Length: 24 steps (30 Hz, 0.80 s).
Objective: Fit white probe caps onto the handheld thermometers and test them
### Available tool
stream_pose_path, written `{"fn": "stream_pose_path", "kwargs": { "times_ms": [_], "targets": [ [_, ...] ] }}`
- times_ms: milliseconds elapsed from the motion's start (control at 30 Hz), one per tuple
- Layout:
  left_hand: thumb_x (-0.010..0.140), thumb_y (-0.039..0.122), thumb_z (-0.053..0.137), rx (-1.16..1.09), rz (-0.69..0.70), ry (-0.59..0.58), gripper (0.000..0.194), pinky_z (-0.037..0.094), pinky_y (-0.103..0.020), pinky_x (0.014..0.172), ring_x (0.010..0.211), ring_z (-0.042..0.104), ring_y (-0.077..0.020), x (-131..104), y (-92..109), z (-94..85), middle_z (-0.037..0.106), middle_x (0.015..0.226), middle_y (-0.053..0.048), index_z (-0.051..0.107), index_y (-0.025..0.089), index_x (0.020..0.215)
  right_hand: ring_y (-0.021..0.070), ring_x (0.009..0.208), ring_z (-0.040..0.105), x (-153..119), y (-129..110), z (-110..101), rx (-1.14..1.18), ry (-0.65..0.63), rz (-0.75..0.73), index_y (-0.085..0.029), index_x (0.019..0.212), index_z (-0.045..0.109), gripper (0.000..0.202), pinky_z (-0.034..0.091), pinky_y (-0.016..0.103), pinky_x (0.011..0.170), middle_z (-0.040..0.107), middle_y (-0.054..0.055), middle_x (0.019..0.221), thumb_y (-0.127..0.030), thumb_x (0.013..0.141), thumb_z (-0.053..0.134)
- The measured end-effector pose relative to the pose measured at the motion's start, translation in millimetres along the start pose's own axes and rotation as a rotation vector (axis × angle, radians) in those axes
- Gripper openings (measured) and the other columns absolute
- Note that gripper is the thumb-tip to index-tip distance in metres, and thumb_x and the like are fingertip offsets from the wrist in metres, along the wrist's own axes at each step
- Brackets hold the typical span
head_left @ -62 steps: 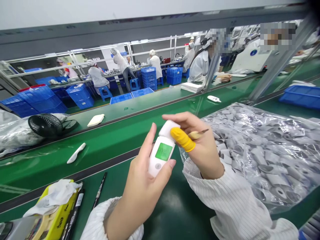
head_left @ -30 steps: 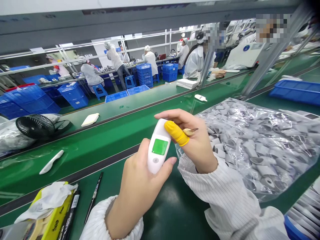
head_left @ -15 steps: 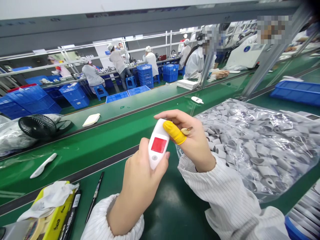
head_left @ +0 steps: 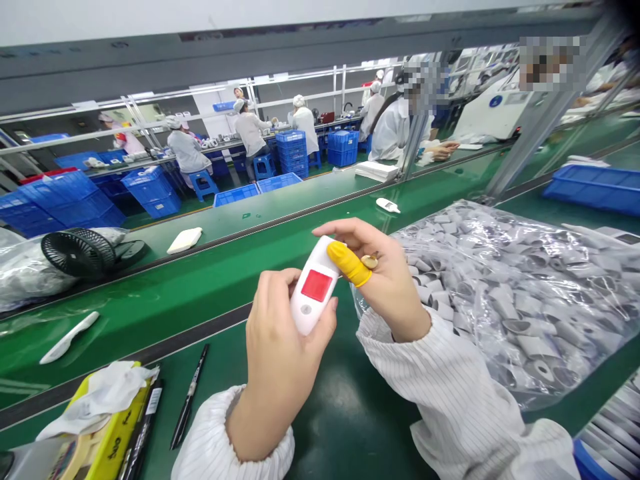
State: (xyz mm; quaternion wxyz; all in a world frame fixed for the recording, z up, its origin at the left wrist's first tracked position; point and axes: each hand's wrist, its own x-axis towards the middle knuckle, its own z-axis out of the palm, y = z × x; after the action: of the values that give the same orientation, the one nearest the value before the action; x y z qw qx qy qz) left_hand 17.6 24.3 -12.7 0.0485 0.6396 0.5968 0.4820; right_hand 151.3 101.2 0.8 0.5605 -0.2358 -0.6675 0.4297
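Note:
A white handheld device (head_left: 306,310) with a red square on its face is held between both hands above the green bench. My left hand (head_left: 283,333) grips its lower end, thumb on the right side and fingers on the left. Around the upper end, my right hand (head_left: 375,267) is closed, its thumb in a yellow finger cot (head_left: 347,262) pressed on the device. A clear bag of grey-white tubular parts (head_left: 520,300) lies right beside my right hand.
Pens (head_left: 190,397) and a yellow box (head_left: 117,437) with a cloth lie at lower left. White pieces (head_left: 70,337) (head_left: 388,205) rest on the green belt (head_left: 220,273). A black fan (head_left: 75,253) stands at left. A metal post (head_left: 540,113) rises at right; people work beyond.
My left hand has shifted slightly left on the device, its fingers lifting a little. The device is tilted slightly more. Both white pieces on the belt have moved left.

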Motion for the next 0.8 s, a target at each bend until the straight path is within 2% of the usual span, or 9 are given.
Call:
{"fn": "stream_pose_path", "kwargs": {
  "times_ms": [67, 133, 200, 267, 400, 533, 700, 800],
  "targets": [
    [0.087, 0.036, 0.066, -0.260, -0.111, -0.033, 0.036, 0.049, -0.029, 0.068, 0.082, 0.061, -0.0186, 3.5, -3.2, -1.9, 0.062, 0.094, -0.004, 0.053, 0.022, 0.117, 0.0085, 0.054, 0.044, 0.7, -0.2, -4.9, -0.038, -0.033, 0.038, -0.024, 0.116, 0.058, 0.048, 0.038, 0.023, 0.048, 0.050, -0.004, 0.075, -0.054, 0.082, 0.073],
    [0.094, 0.041, 0.056, -0.604, -0.253, -0.136, 0.039, 0.051, -0.026, 0.063, 0.073, 0.062, -0.0153, 8.6, -6.9, -6.2, 0.064, 0.090, -0.003, 0.048, 0.021, 0.127, 0.0079, 0.053, 0.040, -0.3, -2.0, -10.4, -0.126, -0.070, 0.063, -0.025, 0.122, 0.052, 0.054, 0.035, 0.024, 0.049, 0.047, -0.005, 0.077, -0.056, 0.083, 0.070],
    [0.099, 0.040, 0.046, -0.863, -0.338, -0.200, 0.035, 0.054, -0.025, 0.058, 0.065, 0.063, -0.0132, 13.6, -10.1, -11.1, 0.067, 0.088, -0.003, 0.046, 0.018, 0.126, 0.0106, 0.061, 0.046, -2.8, -5.0, -13.8, -0.230, -0.108, 0.043, -0.023, 0.118, 0.053, 0.038, 0.038, 0.026, 0.055, 0.050, -0.002, 0.080, -0.054, 0.095, 0.055],
    [0.101, 0.033, 0.041, -0.985, -0.359, -0.220, 0.028, 0.057, -0.025, 0.057, 0.063, 0.064, -0.0125, 16.8, -12.1, -14.6, 0.069, 0.089, -0.003, 0.044, 0.018, 0.124, 0.0136, 0.069, 0.051, -6.0, -8.5, -13.3, -0.315, -0.138, 0.023, -0.021, 0.103, 0.058, 0.027, 0.040, 0.028, 0.062, 0.054, 0.000, 0.078, -0.043, 0.101, 0.044],
    [0.102, 0.032, 0.042, -1.036, -0.318, -0.222, 0.025, 0.058, -0.023, 0.056, 0.061, 0.064, -0.0111, 16.2, -10.1, -15.0, 0.066, 0.084, 0.000, 0.042, 0.021, 0.124, 0.0136, 0.064, 0.051, -11.4, -13.5, -3.9, -0.449, -0.152, -0.079, -0.020, 0.078, 0.056, 0.014, 0.039, 0.027, 0.058, 0.056, 0.000, 0.071, -0.023, 0.092, 0.056],
    [0.103, 0.036, 0.043, -1.013, -0.284, -0.233, 0.029, 0.058, -0.023, 0.057, 0.062, 0.064, -0.0111, 11.5, -4.5, -14.3, 0.064, 0.083, 0.000, 0.041, 0.022, 0.128, 0.0143, 0.066, 0.052, -13.8, -14.4, 2.8, -0.634, -0.094, -0.283, -0.019, 0.078, 0.055, 0.012, 0.039, 0.027, 0.059, 0.057, 0.001, 0.071, -0.012, 0.086, 0.055],
    [0.104, 0.037, 0.041, -0.954, -0.273, -0.228, 0.034, 0.058, -0.024, 0.059, 0.063, 0.064, -0.0119, 7.3, -2.5, -16.1, 0.064, 0.082, 0.001, 0.038, 0.024, 0.135, 0.0106, 0.058, 0.051, -16.5, -15.8, 3.9, -0.759, -0.085, -0.338, -0.019, 0.078, 0.056, 0.014, 0.033, 0.025, 0.051, 0.058, 0.000, 0.071, -0.017, 0.092, 0.053],
    [0.104, 0.040, 0.039, -0.788, -0.228, -0.190, 0.039, 0.054, -0.024, 0.058, 0.063, 0.062, -0.0124, 5.5, -5.2, -14.1, 0.063, 0.084, 0.000, 0.038, 0.026, 0.141, 0.0099, 0.056, 0.051, -19.7, -16.2, 5.6, -0.891, -0.057, -0.413, -0.018, 0.079, 0.060, 0.018, 0.031, 0.024, 0.049, 0.059, -0.001, 0.070, -0.022, 0.096, 0.053]
  ]
}}
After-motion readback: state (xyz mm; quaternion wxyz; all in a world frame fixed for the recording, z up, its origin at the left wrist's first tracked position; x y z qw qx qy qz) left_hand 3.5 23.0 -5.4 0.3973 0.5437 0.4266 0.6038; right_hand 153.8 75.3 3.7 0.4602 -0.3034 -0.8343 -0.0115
